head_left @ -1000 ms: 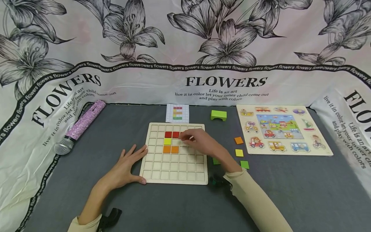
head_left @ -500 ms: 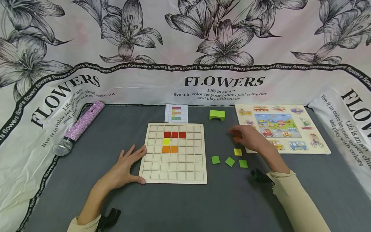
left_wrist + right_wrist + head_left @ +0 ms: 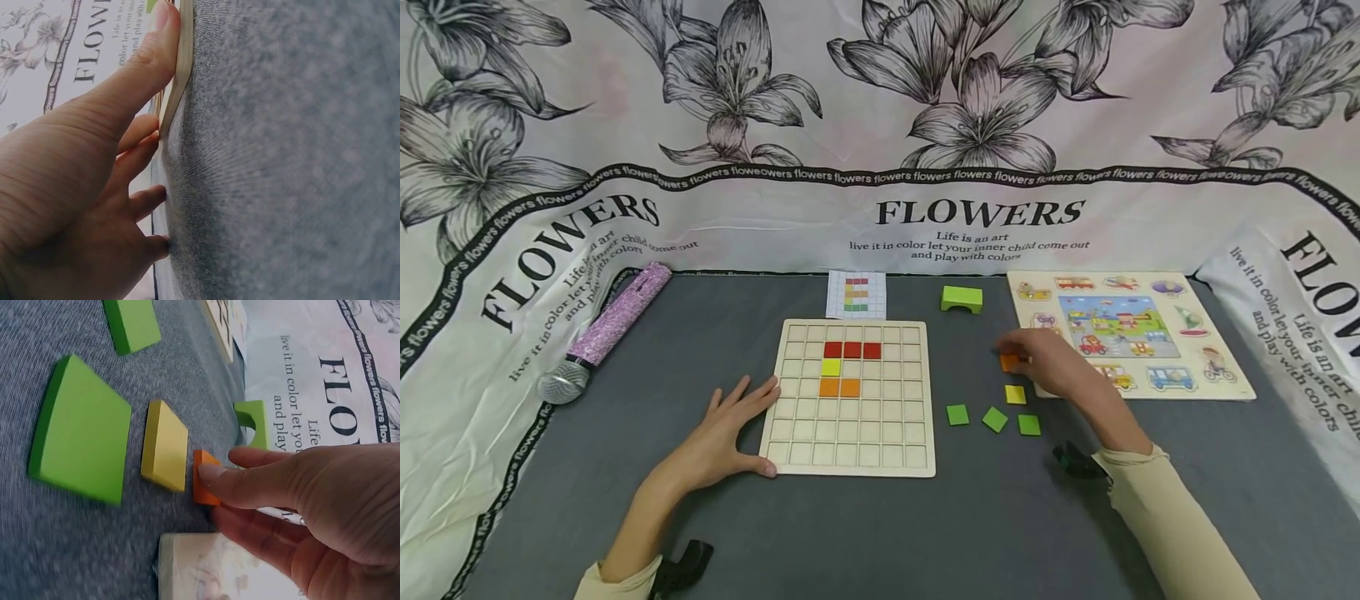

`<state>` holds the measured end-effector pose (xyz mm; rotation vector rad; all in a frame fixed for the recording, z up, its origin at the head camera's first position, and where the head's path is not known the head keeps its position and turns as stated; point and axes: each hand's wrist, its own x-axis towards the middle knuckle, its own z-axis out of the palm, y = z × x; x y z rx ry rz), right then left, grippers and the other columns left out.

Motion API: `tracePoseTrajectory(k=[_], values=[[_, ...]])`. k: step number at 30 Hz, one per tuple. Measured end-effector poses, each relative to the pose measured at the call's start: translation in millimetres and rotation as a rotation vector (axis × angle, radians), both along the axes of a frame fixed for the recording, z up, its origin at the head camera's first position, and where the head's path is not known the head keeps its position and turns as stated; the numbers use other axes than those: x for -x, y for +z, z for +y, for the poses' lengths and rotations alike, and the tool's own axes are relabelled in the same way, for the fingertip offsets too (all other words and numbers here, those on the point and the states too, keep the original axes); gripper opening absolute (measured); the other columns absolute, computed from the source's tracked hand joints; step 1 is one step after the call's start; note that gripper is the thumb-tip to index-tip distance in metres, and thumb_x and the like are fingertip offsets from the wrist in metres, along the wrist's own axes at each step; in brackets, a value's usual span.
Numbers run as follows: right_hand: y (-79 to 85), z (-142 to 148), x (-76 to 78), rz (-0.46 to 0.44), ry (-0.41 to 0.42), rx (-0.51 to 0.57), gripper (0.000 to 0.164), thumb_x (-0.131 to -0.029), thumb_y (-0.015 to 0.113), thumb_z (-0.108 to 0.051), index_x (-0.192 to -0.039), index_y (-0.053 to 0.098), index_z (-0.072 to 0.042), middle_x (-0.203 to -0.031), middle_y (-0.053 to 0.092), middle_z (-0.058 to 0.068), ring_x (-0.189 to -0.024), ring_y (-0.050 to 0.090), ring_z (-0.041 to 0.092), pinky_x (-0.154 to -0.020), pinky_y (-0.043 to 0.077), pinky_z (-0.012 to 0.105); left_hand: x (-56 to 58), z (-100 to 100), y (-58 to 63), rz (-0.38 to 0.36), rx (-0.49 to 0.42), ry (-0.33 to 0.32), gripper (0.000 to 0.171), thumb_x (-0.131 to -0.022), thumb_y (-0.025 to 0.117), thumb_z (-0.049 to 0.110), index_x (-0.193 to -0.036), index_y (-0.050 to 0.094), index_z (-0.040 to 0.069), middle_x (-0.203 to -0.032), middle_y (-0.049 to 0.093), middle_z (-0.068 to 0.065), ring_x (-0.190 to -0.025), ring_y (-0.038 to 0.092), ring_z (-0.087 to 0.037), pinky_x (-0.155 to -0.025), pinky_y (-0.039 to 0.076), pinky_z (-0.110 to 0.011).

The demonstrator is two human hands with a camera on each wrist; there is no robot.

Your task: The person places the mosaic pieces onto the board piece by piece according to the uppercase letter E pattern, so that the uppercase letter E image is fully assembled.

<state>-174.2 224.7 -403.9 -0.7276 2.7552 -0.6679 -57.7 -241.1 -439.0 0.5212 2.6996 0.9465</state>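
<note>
My left hand (image 3: 718,442) lies at the left edge of the wooden grid board (image 3: 850,454), thumb and fingertips spread against its rim. Thumb and fingers of my right hand (image 3: 1045,362) pinch an orange square tile (image 3: 202,481) at the puzzle's left edge; part of the tile hides behind the thumb. A yellow tile (image 3: 1015,394) lies just nearer, with green tiles (image 3: 995,418) in a loose row below it. Set into the board are a row of red tiles (image 3: 852,350), one yellow tile (image 3: 831,367) and two orange tiles (image 3: 839,387).
A pattern card (image 3: 857,294) lies behind the board, a green arch block (image 3: 962,299) to its right. The wooden picture puzzle (image 3: 1217,387) is under the right hand. A glittery pink microphone (image 3: 617,321) lies at left. Flower-printed cloth (image 3: 760,221) rises behind.
My right hand has left the board, where a third red tile now shows, and moved right to the loose orange tile. My left hand stays at the board's edge.
</note>
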Motion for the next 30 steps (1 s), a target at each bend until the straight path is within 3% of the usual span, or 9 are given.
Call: tracePoseTrajectory(k=[9, 16, 20, 30], values=[[-3.3, -12.6, 1.4, -0.027, 0.002, 0.138, 0.026, -0.085, 0.069, 0.006, -0.112, 0.068, 0.006, -0.092, 0.067, 0.012, -0.084, 0.064, 0.026, -0.076, 0.054, 0.045, 1.3, 1.4, -0.9, -0.007, 0.001, 0.000, 0.110, -0.062, 0.087, 0.042, -0.152, 0.036, 0.006, -0.160, 0.026, -0.010, -0.147, 0.008, -0.045, -0.111, -0.002, -0.069], [-5.3, -61.0, 1.5, -0.025, 0.039, 0.237, 0.027, -0.088, 0.070, 0.001, -0.115, 0.069, 0.001, -0.095, 0.066, 0.009, -0.090, 0.065, 0.025, -0.081, 0.054, 0.042, 0.4, 1.6, -0.5, -0.007, -0.002, -0.004, 0.109, -0.062, 0.087, 0.042, -0.152, 0.036, 0.005, -0.160, 0.026, -0.011, -0.147, 0.008, -0.045, -0.111, -0.002, -0.068], [-4.3, -94.2, 1.0, -0.030, 0.103, 0.273, 0.028, -0.088, 0.070, -0.001, -0.117, 0.069, 0.000, -0.096, 0.066, 0.007, -0.091, 0.064, 0.022, -0.081, 0.054, 0.038, -3.7, -0.6, -0.7, -0.003, -0.013, 0.007, 0.109, -0.063, 0.087, 0.042, -0.152, 0.036, 0.005, -0.160, 0.026, -0.012, -0.147, 0.008, -0.045, -0.111, -0.002, -0.068], [-11.0, -149.0, -8.9, -0.075, 0.223, 0.289, 0.025, -0.088, 0.072, -0.002, -0.113, 0.071, -0.002, -0.094, 0.068, 0.004, -0.087, 0.062, 0.015, -0.081, 0.053, 0.030, -0.5, 1.3, 0.2, -0.001, -0.006, 0.000, 0.109, -0.063, 0.087, 0.042, -0.152, 0.036, 0.005, -0.160, 0.026, -0.011, -0.147, 0.008, -0.045, -0.111, -0.002, -0.068]])
